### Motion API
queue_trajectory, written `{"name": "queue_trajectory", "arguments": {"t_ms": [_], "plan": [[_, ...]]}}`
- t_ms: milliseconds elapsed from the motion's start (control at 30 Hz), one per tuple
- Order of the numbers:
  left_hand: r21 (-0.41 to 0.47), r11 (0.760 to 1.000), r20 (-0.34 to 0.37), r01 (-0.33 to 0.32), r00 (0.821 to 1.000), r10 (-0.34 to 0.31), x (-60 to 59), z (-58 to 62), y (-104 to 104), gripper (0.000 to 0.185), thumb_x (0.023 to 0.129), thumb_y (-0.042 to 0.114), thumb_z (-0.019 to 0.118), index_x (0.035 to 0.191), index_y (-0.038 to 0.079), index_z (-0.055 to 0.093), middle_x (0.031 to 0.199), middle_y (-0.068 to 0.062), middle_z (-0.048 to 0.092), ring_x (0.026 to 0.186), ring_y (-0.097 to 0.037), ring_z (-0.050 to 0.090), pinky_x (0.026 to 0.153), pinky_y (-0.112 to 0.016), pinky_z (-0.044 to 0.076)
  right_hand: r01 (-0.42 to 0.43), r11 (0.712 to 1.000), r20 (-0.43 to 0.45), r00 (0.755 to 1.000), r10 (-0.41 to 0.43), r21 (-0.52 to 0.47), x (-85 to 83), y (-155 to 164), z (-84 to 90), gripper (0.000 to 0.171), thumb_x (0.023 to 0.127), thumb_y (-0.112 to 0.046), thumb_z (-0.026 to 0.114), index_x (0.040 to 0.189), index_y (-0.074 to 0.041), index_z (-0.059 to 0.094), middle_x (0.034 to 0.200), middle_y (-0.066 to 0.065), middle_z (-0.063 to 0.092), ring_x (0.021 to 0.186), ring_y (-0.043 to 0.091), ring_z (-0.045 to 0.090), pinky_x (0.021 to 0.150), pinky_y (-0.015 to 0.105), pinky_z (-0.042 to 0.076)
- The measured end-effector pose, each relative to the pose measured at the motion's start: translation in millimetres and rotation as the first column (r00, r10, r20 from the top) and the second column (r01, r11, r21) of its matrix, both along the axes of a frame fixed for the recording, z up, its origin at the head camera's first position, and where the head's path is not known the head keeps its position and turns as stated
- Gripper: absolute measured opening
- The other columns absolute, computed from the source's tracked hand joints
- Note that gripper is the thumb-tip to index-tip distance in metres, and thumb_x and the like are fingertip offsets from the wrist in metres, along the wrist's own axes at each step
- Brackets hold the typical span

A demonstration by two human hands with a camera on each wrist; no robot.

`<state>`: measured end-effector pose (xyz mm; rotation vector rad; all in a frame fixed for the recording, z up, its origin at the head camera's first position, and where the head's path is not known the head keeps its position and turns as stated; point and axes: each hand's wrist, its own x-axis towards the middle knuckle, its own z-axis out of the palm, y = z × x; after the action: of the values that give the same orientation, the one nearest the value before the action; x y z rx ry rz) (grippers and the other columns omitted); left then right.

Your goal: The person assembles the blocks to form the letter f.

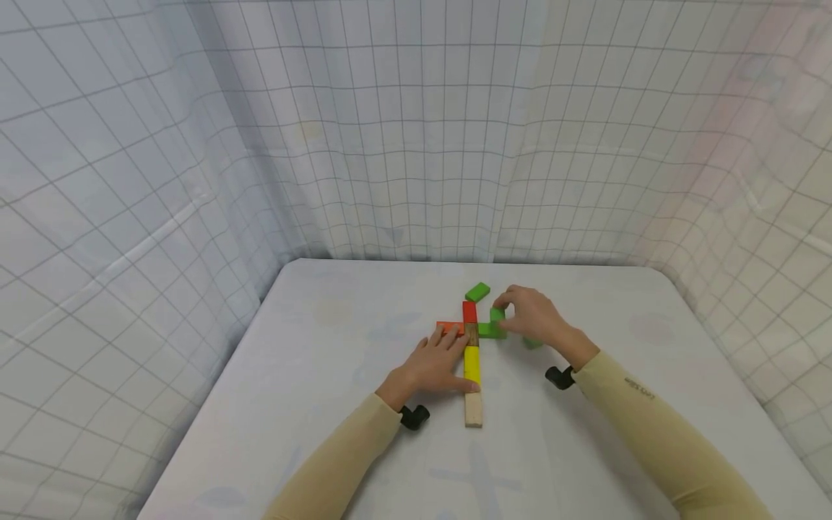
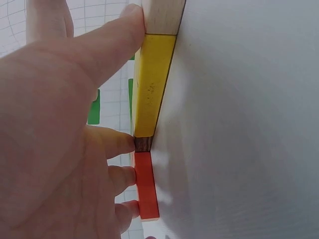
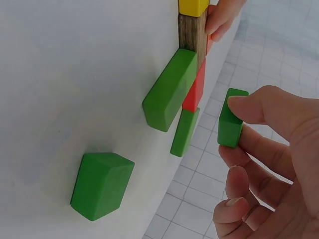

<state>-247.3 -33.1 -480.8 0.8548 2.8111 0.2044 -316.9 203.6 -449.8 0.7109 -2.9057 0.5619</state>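
Your left hand (image 1: 434, 365) lies flat on the white bench (image 1: 325, 404), fingers straight, holding nothing. Its thumb presses the side of the plain wooden bar (image 1: 473, 409) and the yellow wooden bar (image 1: 471, 363); the fingertips touch the dark brown wooden block (image 1: 471, 334) and the orange flat wooden bar (image 1: 450, 327).

Your right hand (image 1: 534, 318) is raised just off the bench, thumb and forefinger pinching a small green wooden block (image 3: 231, 125); the other fingers curl loosely beneath it. The pinched block hangs clear of the bench, just right of the red wooden bar (image 1: 469, 311).

The bars make a cross: plain, yellow, brown and red run in one line away from you, each touching the next. The orange bar juts left from the brown block. A flat green wooden bar (image 3: 169, 89) juts right from it, touching.

A loose green wooden block (image 1: 477, 292) lies beyond the red bar, slightly apart. A chunky green wooden block (image 3: 102, 185) sits alone on the bench near your right wrist, apart from the cross.
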Motion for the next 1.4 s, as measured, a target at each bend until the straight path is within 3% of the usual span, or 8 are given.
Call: {"name": "queue_trajectory", "arguments": {"t_ms": [867,1200,1400], "plan": [[0.000,1.000,-0.009,-0.013,1.000,0.013,-3.6,-4.1,-4,0.103,0.067,0.082,0.040,0.147,0.022,0.012,0.152,-0.004,0.003,0.137,-0.031,0.001,0.103,-0.053,0.018,0.024,0.999,-0.047,0.999,-0.025,-0.026,-49.3,8,-5.5,0.030,0.076,-0.024,0.072,0.103,-0.011,0.068,0.091,0.000,0.059,0.072,0.015,0.052,0.061,0.030,0.045],[0.019,1.000,-0.002,-0.007,1.000,0.007,-2.5,-2.6,-5,0.102,0.068,0.081,0.042,0.147,0.022,0.014,0.152,-0.005,0.005,0.136,-0.032,0.002,0.102,-0.054,0.019,0.062,0.998,0.029,0.998,-0.061,-0.030,-66.5,11,-14.0,0.031,0.078,-0.020,0.070,0.106,-0.008,0.067,0.096,0.005,0.061,0.079,0.019,0.053,0.067,0.034,0.045],[0.041,0.999,0.020,0.002,1.000,-0.003,1.4,-0.9,-2,0.102,0.069,0.079,0.044,0.147,0.020,0.015,0.152,-0.006,0.006,0.136,-0.033,0.003,0.102,-0.055,0.019,0.107,0.994,0.086,0.991,-0.107,-0.006,-73.2,18,-28.0,0.031,0.078,-0.016,0.068,0.108,-0.008,0.067,0.100,0.007,0.060,0.086,0.022,0.054,0.076,0.038,0.045]]}}
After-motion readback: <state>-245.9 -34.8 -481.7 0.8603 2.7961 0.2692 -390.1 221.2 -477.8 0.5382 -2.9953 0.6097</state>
